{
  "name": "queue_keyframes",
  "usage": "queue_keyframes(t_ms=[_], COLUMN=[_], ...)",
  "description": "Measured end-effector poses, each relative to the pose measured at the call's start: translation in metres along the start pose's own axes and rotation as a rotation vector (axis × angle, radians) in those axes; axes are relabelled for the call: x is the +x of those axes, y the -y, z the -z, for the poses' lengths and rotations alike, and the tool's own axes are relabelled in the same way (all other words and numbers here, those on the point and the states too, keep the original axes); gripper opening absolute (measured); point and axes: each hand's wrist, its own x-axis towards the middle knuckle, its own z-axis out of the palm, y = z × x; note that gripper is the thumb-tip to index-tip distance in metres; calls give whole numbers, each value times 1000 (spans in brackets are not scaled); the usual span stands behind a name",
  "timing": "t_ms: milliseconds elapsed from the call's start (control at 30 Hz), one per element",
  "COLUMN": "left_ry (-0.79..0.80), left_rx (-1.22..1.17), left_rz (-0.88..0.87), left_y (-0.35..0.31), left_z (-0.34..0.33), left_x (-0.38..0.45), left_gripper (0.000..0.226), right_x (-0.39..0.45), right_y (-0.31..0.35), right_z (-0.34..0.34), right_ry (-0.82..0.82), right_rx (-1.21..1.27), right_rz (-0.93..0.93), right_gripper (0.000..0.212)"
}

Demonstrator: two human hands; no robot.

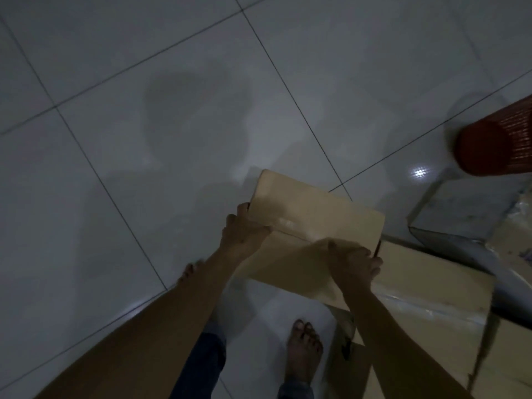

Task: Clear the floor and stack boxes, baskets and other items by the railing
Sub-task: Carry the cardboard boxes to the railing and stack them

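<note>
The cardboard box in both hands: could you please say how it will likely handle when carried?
The box is probably light: the left hand and right hand hold it only by its edges. It looks stiff, its faces flat. Its smooth sides could slip.

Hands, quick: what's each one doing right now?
Left hand: grips the box at its left edge.
Right hand: grips the same box's near right corner.

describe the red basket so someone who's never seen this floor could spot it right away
Start from the white tiled floor and look to its far right edge, beyond the cardboard box held by both hands. There the red basket lies tipped on its side. It is the only red, mesh-walled, round thing among tan boxes.
</note>
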Motion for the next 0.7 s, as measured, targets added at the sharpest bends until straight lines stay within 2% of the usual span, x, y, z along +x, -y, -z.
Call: queue_keyframes(t_ms=[67, 100, 200, 267, 300, 333, 400, 433, 467, 567, 600, 700], left_ry=[9, -7, -38, -44, -59, -74, -87, -71, -41, 17, -2, -64], left_rx=[53, 86, 145, 149, 132, 102, 20, -29, -71, -175, -195, -259], left_rz=[-73, -106, -158, -172, -180, -177, -178, -176, -174, -158, -145, -110], left_y=[4, 7, 16, 20, 21, 20, 18, 17, 15, 6, 2, -10], left_z=[4, 6, 18, 24, 26, 29, 38, 45, 55, 94, 109, 166], left_x=[7, 14, 30, 36, 37, 35, 33, 30, 26, 10, 4, -11], left_gripper=[71, 67, 63, 64, 63, 62, 62, 64, 69, 87, 84, 79], right_x=[-7, -11, -6, 5, 9, 14, 17, 14, 10, -1, -5, -26], right_y=[7, 9, 7, 1, 3, 4, 11, 17, 24, 47, 60, 115], right_z=[0, 2, 13, 20, 24, 25, 26, 28, 30, 38, 46, 84], right_ry=[-58, -54, -84, -46, 33, 83, 97, 89, 100, 158, 174, 210], right_rx=[-80, -49, 38, 120, 186, 265, 398, 432, 460, 497, 509, 466], right_rz=[103, 12, 92, 141, 139, 125, 75, 67, 71, 92, 125, 191], right_gripper=[87, 81, 61, 49, 49, 57, 87, 97, 97, 80, 80, 59])
